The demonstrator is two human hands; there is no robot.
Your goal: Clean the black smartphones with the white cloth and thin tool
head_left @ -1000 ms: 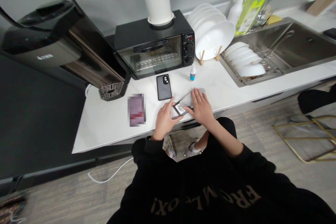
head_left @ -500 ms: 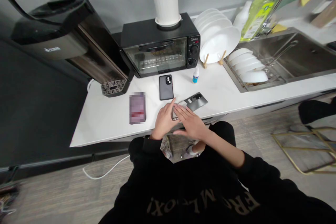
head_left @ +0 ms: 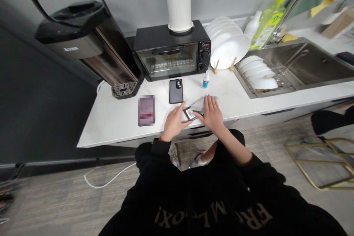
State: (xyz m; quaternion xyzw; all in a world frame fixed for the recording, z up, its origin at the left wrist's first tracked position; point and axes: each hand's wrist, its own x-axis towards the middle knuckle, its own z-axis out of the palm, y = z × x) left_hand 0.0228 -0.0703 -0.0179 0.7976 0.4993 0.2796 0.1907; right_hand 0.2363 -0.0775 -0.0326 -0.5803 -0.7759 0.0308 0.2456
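Observation:
A grey phone (head_left: 190,113) lies back up near the counter's front edge, a white label showing at its left end. My left hand (head_left: 174,121) grips that end, with the thumb on the near side and the forefinger on the far side. Flat across the phone's right part lies my right hand (head_left: 212,113), fingers stretched out and covering the camera end. A thin translucent sheet or glare shows along the phone's far side; I cannot tell which. Just beyond is a dark phone case (head_left: 176,91), and a small white-and-blue bottle (head_left: 205,80) stands upright behind my right hand.
Another phone (head_left: 146,110), its screen blurred, lies to the left. A black toaster oven (head_left: 168,57) and a tall drinks dispenser (head_left: 110,59) stand at the back. White plates (head_left: 229,49) sit in a rack beside the sink (head_left: 312,64). The counter (head_left: 110,131) ends just before me.
My right hand has slid right along the phone, baring the white label and covering the camera end. My left hand stays at the left end. The view has shifted slightly.

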